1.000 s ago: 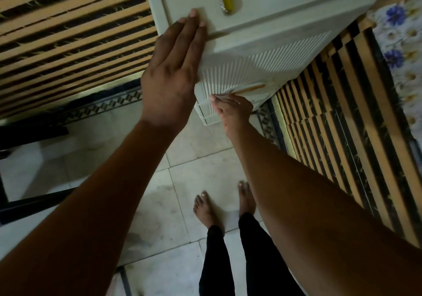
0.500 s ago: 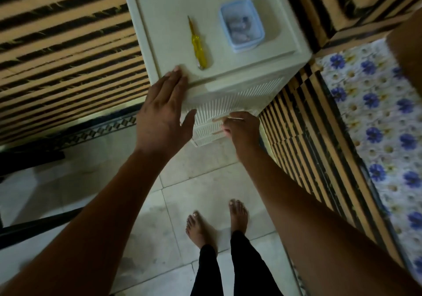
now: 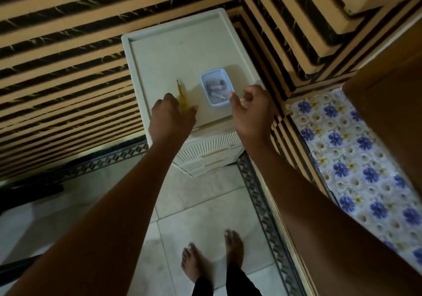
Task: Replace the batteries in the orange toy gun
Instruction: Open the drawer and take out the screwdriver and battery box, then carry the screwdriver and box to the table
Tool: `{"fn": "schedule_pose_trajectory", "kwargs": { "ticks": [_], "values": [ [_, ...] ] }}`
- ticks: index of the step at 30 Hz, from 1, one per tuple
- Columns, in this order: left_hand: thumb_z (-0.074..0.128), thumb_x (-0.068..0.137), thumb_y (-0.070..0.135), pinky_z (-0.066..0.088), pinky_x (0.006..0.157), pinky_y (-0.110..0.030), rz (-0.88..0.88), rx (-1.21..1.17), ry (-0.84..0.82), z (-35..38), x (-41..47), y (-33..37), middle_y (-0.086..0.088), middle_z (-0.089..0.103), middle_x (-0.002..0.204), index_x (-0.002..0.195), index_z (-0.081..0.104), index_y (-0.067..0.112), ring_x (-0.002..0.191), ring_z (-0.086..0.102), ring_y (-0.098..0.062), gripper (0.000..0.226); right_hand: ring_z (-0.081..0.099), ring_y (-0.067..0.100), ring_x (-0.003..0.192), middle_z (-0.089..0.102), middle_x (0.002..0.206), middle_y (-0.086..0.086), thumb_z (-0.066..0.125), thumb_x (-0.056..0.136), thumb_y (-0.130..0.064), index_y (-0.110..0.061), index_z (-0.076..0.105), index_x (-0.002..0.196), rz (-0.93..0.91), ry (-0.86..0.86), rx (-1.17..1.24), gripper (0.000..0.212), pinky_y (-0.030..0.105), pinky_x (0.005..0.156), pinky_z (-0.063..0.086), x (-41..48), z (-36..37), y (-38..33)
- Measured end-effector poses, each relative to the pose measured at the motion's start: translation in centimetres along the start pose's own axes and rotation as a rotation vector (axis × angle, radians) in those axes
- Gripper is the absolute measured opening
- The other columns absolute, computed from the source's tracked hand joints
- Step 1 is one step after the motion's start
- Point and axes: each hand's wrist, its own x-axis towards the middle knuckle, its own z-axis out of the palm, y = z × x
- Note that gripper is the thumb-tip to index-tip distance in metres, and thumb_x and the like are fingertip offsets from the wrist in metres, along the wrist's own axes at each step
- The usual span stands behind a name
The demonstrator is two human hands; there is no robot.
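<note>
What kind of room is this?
Probably a bedroom at home: a plastic drawer unit stands in the corner, a flowered sheet lies beside it, and bare feet stand on the tiled floor.

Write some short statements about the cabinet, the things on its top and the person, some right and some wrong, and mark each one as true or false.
1. The yellow screwdriver lies on top of the white drawer cabinet. True.
2. The blue-rimmed container stands to the left of the screwdriver. False: it stands to its right.
3. One of the drawers is pulled out. False: the drawers in view are all pushed in.
4. The left hand is at the screwdriver's handle. True.
5. The person wears shoes. False: the feet are bare on the tiled floor.
</note>
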Motion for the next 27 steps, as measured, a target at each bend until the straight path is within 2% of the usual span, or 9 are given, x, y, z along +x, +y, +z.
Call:
{"fn": "schedule_pose_trajectory", "kwargs": {
  "ticks": [2,5,9,12,14,19,21,24,27],
  "values": [
    [0.075,0.085,0.037,0.056,0.084,-0.041,-0.028,0.013,0.011,0.6,0.4,0.4,-0.012,0.068,0.112,0.113,0.062,0.010,0.103,0.065,-0.032,0.040,0.066,0.030,0.099,0.069,0.105,0.017,0.072,0.095,-0.037,-0.002,0.067,0.107,0.035,-0.099,-0.081,0.037,0.036,0.085,0.055,1.6,0.8,-0.2],
    [0.066,0.085,0.020,0.052,0.076,-0.034,-0.087,-0.048,0.024,0.7,0.9,0.4,-0.008,0.065,0.101,0.102,0.064,0.010,0.088,0.059,-0.025,0.020,0.063,0.027,0.089,0.066,0.092,0.015,0.071,0.094,-0.038,-0.010,0.057,0.081,0.077,-0.172,-0.145,0.034,0.029,0.066,0.039,2.7,1.5,-0.4],
    [0.071,0.091,0.016,0.055,0.067,-0.026,-0.226,-0.217,-0.043,-0.5,0.8,-0.2,-0.006,0.071,0.097,0.100,0.072,0.007,0.085,0.068,-0.020,0.013,0.060,0.022,0.079,0.064,0.084,0.009,0.074,0.092,-0.034,-0.008,0.063,0.083,0.138,-0.224,-0.131,0.030,0.023,0.063,0.035,3.2,1.5,-1.2],
    [0.071,0.095,0.018,0.063,0.083,-0.043,-0.274,-0.373,-0.069,-2.6,-2.2,-0.7,-0.008,0.073,0.094,0.103,0.075,0.008,0.086,0.072,-0.023,0.013,0.057,0.016,0.068,0.062,0.076,0.002,0.074,0.092,-0.030,-0.010,0.060,0.077,0.194,-0.264,-0.078,0.029,0.020,0.049,0.035,2.3,0.4,-1.7],
    [0.069,0.097,0.016,0.063,0.083,-0.047,-0.283,-0.429,-0.044,-4.4,-5.2,-1.1,-0.008,0.073,0.092,0.103,0.076,0.007,0.086,0.071,-0.025,0.014,0.055,0.016,0.061,0.057,0.065,-0.002,0.076,0.091,-0.031,-0.016,0.052,0.066,0.191,-0.278,-0.056,0.037,0.018,0.044,0.034,0.5,-0.8,-2.4],
    [0.069,0.097,0.015,0.063,0.066,-0.037,-0.397,-0.616,0.067,-9.8,-13.5,-2.7,-0.008,0.069,0.086,0.101,0.074,0.005,0.075,0.067,-0.022,0.012,0.075,0.025,0.071,0.073,0.067,0.002,0.077,0.089,-0.038,-0.013,0.062,0.070,0.251,-0.373,0.105,0.035,0.053,0.071,0.063,-7.0,-4.0,-5.1],
    [0.070,0.097,0.017,0.062,0.063,-0.032,-0.443,-0.685,0.099,-12.1,-16.8,-3.5,-0.006,0.067,0.084,0.099,0.074,0.006,0.070,0.067,-0.017,0.012,0.076,0.017,0.067,0.071,0.061,-0.003,0.078,0.090,-0.033,-0.010,0.060,0.070,0.259,-0.407,0.220,0.035,0.056,0.072,0.064,-10.4,-5.5,-6.3],
    [0.071,0.096,0.017,0.060,0.061,-0.029,-0.494,-0.768,0.131,-15.0,-21.7,-4.6,-0.007,0.067,0.083,0.102,0.073,0.006,0.069,0.067,-0.015,0.013,0.077,0.020,0.071,0.070,0.068,0.008,0.078,0.091,-0.023,-0.001,0.057,0.071,0.246,-0.465,0.338,0.037,0.054,0.072,0.065,-15.5,-7.5,-8.8],
    [0.073,0.095,0.016,0.061,0.061,-0.031,-0.518,-0.810,0.170,-17.4,-26.7,-5.8,-0.010,0.068,0.082,0.099,0.074,0.006,0.066,0.067,-0.013,0.011,0.077,0.016,0.076,0.073,0.076,0.004,0.077,0.093,-0.025,-0.006,0.060,0.074,0.176,-0.560,0.334,0.031,0.052,0.075,0.065,-20.6,-9.6,-11.2]
  ]
}}
